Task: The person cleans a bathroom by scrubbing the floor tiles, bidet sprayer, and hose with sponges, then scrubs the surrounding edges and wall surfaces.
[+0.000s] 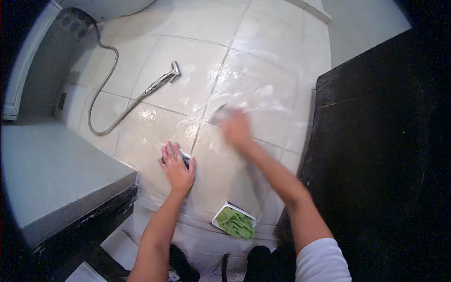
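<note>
My left hand [176, 167] lies on the wet floor with its fingers spread flat over a dark pad-like object [185, 161] with a whitish edge. Most of that object is covered by the palm and fingers. Farther forward and to the right, my right hand [235, 126] is smeared by motion, its fingers closed around a small grey-and-white object [222, 114] against the tiles. Its kind is too blurred to tell. Under both hands, the cream tiled floor [190, 61] glistens with water and streaks of whitish suds.
A metal spray handle [162, 83] on a flexible hose [112, 70] lies at the upper left. Close to my feet, a white tray [216, 221] holds a green cloth [236, 223]. A grey ledge [70, 164] borders the left side; a dark panel [366, 141] stands at the right.
</note>
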The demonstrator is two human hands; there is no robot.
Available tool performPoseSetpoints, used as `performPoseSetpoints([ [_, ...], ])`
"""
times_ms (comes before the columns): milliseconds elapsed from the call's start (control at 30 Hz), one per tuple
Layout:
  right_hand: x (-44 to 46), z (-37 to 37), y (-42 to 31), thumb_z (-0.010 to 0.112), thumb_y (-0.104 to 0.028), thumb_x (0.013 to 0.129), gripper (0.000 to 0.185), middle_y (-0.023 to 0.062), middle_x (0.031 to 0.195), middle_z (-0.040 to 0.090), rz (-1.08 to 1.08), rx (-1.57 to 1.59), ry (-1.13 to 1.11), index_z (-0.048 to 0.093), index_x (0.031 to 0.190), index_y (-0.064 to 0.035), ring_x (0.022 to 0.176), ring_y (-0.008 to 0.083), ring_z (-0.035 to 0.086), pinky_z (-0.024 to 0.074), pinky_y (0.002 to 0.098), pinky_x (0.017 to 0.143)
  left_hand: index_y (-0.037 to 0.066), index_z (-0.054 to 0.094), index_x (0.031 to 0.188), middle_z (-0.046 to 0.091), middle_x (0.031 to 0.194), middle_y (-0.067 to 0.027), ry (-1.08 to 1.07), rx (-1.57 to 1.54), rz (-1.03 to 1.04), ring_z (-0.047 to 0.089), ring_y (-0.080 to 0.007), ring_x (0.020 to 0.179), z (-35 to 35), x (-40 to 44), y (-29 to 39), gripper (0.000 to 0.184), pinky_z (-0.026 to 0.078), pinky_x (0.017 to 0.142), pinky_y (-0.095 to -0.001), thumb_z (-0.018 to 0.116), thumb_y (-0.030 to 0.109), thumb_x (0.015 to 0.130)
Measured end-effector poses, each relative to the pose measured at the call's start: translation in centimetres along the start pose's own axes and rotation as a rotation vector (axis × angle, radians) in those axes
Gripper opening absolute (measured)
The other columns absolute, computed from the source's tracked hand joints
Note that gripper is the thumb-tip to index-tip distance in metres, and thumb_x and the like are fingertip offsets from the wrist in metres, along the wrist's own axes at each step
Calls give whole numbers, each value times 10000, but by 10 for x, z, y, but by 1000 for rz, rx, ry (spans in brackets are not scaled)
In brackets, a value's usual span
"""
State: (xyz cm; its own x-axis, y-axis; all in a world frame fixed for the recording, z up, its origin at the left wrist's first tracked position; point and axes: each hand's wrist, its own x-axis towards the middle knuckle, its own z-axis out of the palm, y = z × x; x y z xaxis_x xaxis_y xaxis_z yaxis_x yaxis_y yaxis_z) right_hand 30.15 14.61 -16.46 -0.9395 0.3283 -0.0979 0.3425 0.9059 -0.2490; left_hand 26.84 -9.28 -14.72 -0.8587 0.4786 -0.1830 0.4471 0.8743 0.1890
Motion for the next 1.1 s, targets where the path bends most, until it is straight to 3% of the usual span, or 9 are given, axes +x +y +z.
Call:
performPoseSetpoints([
  [33, 7, 1, 44, 485, -234, 880, 383, 239, 1249, 482, 235, 82, 242, 541, 1132, 49, 1197, 376, 401, 255, 485, 1042, 25, 244, 1421, 146, 1501, -182, 41, -15, 1, 104, -357, 1388, 3, 2, -1, 781, 89, 1082, -579, 522, 428, 813],
  [133, -14, 1, 200, 534, -166, 806, 370, 206, 1214, 499, 558, -188, 548, 557, 1147, -26, 1171, 386, 417, 260, 519, 1018, 22, 274, 1408, 165, 1494, -185, 91, -38, -6, 124, -362, 1382, 4, 4, -1, 770, 104, 1080, -578, 529, 396, 785],
  [233, 5, -29, 200, 532, -170, 801, 375, 166, 1202, 516, 856, 134, 504, 564, 1156, -52, 1130, 320, 461, 314, 463, 991, 24, 291, 1400, 183, 1489, -186, 111, -26, -20, 141, -366, 1377, 5, 4, 0, 766, 110, 1081, -575, 536, 373, 764],
  [300, 53, 30, 220, 534, -218, 859, 253, 183, 1118, 560, 718, -318, 704, 614, 1005, -29, 1041, 318, 527, 367, 470, 924, 25, 296, 1398, 189, 1488, -185, 110, -24, -9, 149, -368, 1375, 7, 3, 2, 764, 112, 1082, -572, 538, 367, 759],
  [333, 85, 28, 180, 514, -223, 873, 233, 175, 1042, 587, 831, 123, 577, 608, 946, -23, 984, 310, 535, 365, 480, 891, 7, 297, 1390, 187, 1487, -192, 124, -34, 0, 148, -375, 1375, 7, 4, 2, 765, 113, 1078, -576, 552, 343, 752],
  [533, 48, 20, -46, 479, -220, 881, 320, 244, 1317, 431, -460, 171, 293, 563, 1065, 28, 1186, 386, 437, 297, 524, 1021, 0, 306, 1383, 202, 1484, -190, 174, -60, 36, 165, -385, 1370, 8, 8, -2, 770, 122, 1077, -573, 574, 307, 730],
  [600, 8, 35, -1, 503, -196, 863, 315, 241, 1304, 443, -361, 421, 299, 548, 1092, 16, 1168, 393, 449, 286, 522, 1031, 5, 308, 1384, 205, 1484, -186, 149, -72, 36, 169, -387, 1368, 13, 1, -4, 773, 125, 1079, -569, 579, 307, 726],
  [833, -32, -27, 151, 520, -221, 869, 348, 323, 1312, 365, 456, -282, 398, 485, 1094, 43, 1155, 444, 412, 392, 499, 939, 51, 301, 1401, 236, 1474, -177, 195, -17, 52, 198, -363, 1366, 19, 2, -7, 776, 172, 1071, -568, 586, 332, 736],
  [1100, -97, -29, 98, 573, -263, 813, 501, 392, 1197, 376, 794, -156, -310, 378, 1166, 34, 1089, 512, 460, 460, 514, 852, 55, 286, 1411, 236, 1476, -168, 192, -42, 51, 199, -357, 1366, 18, 4, -7, 781, 154, 1076, -564, 592, 319, 743],
])
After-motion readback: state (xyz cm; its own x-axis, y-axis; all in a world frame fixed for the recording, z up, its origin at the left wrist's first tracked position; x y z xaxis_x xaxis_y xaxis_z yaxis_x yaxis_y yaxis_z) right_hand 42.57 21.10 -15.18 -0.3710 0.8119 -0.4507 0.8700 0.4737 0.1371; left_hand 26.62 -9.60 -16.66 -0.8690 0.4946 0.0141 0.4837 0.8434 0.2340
